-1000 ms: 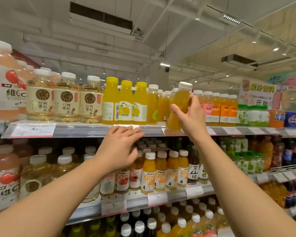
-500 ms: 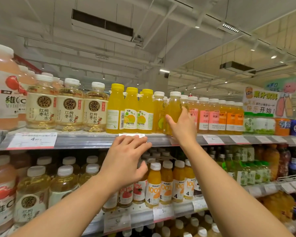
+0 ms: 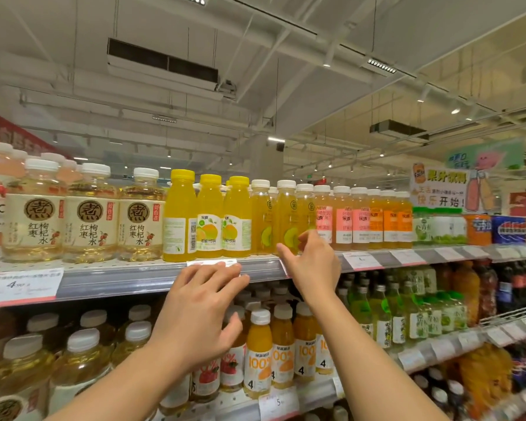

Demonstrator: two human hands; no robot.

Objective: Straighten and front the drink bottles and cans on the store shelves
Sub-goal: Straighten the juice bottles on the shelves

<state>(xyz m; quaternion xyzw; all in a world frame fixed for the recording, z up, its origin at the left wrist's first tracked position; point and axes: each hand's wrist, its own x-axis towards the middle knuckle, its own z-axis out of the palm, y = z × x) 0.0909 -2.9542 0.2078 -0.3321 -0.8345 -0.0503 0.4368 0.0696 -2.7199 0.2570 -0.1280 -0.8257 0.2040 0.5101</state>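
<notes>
On the top shelf (image 3: 134,281) a clear bottle of yellow juice with a white cap (image 3: 286,217) stands upright in its row. My right hand (image 3: 315,265) is just below and in front of it, thumb and fingertips spread at the bottle's base, holding nothing. My left hand (image 3: 201,314) lies with straight fingers on the shelf's front strip, over a price tag (image 3: 213,263). Three yellow-capped juice bottles (image 3: 210,217) stand to the left; the leftmost one (image 3: 179,214) shows its barcode side.
Jujube-water bottles (image 3: 88,214) fill the left of the top shelf, with pink- and orange-labelled bottles (image 3: 362,220) on the right, then cans (image 3: 507,229). The lower shelf holds 100% juice bottles (image 3: 257,360) and green drinks (image 3: 407,317). A hanging sign (image 3: 438,189) is at the right.
My right hand held the white-capped bottle tilted above the shelf, set it upright into the row, then let go and dropped lower. The left hand stayed on the shelf edge.
</notes>
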